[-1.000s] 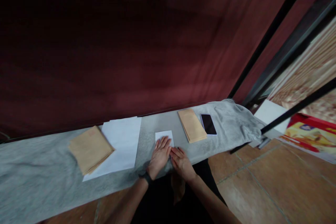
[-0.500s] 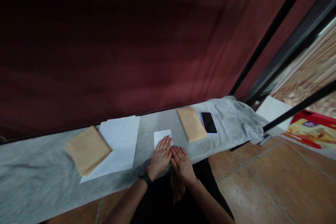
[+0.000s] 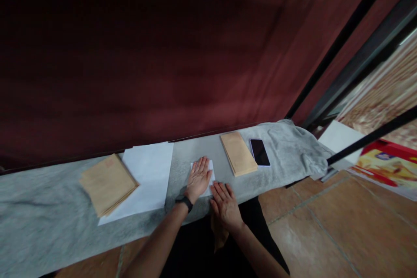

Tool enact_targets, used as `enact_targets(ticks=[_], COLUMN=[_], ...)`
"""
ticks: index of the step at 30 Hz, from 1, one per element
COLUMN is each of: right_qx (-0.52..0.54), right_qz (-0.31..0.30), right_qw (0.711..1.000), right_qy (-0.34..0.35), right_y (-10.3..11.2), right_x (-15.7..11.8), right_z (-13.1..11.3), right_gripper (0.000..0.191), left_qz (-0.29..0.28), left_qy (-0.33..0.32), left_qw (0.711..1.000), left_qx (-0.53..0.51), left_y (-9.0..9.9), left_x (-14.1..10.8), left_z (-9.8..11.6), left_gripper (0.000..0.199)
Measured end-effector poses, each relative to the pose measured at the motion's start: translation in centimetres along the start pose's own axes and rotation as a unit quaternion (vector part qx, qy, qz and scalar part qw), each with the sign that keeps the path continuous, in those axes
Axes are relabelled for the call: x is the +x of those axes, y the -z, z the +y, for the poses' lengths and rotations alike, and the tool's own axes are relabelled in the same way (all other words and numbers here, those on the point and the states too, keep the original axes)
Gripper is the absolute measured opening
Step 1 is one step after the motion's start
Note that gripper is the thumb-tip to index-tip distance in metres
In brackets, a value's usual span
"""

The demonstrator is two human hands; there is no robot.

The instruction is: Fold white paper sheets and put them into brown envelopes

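Left hand point(image 3: 198, 179) found open and flat, fingers extended, palm down on the small white paper point(image 3: 209, 188) on the grey cloth point(image 3: 182, 160); right hand point(image 3: 226, 208) likewise open at the paper's four o'clock, contact with it not determinable. From that paper, brown envelopes point(image 3: 239, 154) and a phone point(image 3: 259, 153) lie at two o'clock, large white sheets point(image 3: 153, 178) at nine, partly under another envelope stack point(image 3: 109, 184).

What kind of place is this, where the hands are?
Maybe a room in someone's home, but I can't be sure. A soft grey cloth is spread out, a phone lies on it near some brown envelopes, and there are floor tiles below.
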State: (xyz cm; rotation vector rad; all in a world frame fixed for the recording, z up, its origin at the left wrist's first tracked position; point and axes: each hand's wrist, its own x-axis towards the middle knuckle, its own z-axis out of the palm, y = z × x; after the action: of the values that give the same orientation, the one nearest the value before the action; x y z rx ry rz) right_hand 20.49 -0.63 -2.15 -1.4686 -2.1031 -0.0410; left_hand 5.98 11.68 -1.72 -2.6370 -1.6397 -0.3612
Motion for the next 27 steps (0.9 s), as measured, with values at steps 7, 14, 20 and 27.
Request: enact_targets(ticks=[7,14,20,27], right_qx=[-0.002,0.021,0.029,0.032], right_qz=[0.007,0.005,0.009,0.012], right_qw=[1.000,1.000,0.999,0.999], right_qy=[0.000,-0.012,-0.019,-0.020], right_y=[-0.1,-0.2,-0.1,0.3], right_x=[-0.1,-0.1,-0.1,-0.2], right_z=[-0.2,-0.3,-0.4,-0.7], right_gripper=[0.043,0.040,0.041,0.039], left_qz=[-0.002,-0.021,-0.019,-0.055], left_qy=[-0.039,-0.096,-0.007,0.061], left_qw=[0.999,0.994,0.998,0.992], left_qx=[-0.008,-0.048,-0.060,-0.094], left_y=[1.1,2.1,2.4,3.7], left_x=[-4.4,-8.5,-4.2,1.9], left_z=[-0.5,-0.5,-2.3,-4.1], left_gripper=[0.054,0.050,0.046,0.038])
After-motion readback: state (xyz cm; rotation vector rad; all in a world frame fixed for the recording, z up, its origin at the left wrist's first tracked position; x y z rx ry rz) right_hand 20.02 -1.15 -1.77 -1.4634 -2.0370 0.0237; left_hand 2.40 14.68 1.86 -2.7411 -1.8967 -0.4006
